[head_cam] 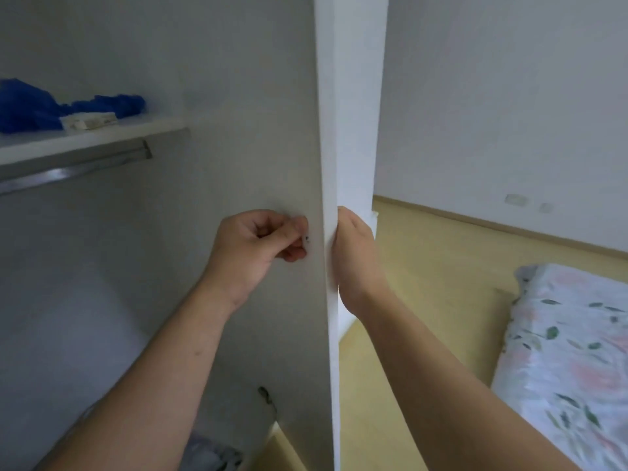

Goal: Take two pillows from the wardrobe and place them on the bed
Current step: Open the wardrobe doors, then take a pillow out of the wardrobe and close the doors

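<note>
Wardrobe door point(331, 232) stands edge-on in the middle of the view, open, white, with both hands at its edge. Left hand point(258, 248) is on the inner face, fingers curled in and pinched together right against the panel near a small dark mark; whether it actually holds anything there is too blurred to tell. Right hand point(353, 253) is on the outer side, fingers wrapped behind the door edge and hidden, so it reads as gripping the door.

Wardrobe point(102, 232) interior, left of the door: upper shelf point(85, 139) carries crumpled blue fabric point(30, 108) with a small pale box point(89, 121) just in front of it. Hanging rail point(68, 173) runs under the shelf, bare in the visible stretch. Lower compartment is dim grey; a bit of grey fabric point(210, 453) shows at the bottom edge, possibly a pillow, can't confirm.

Bed point(571, 362) sits at right, well apart from the wardrobe, with a floral cover on it. Yellowish floor point(435, 283) lies between them.
</note>
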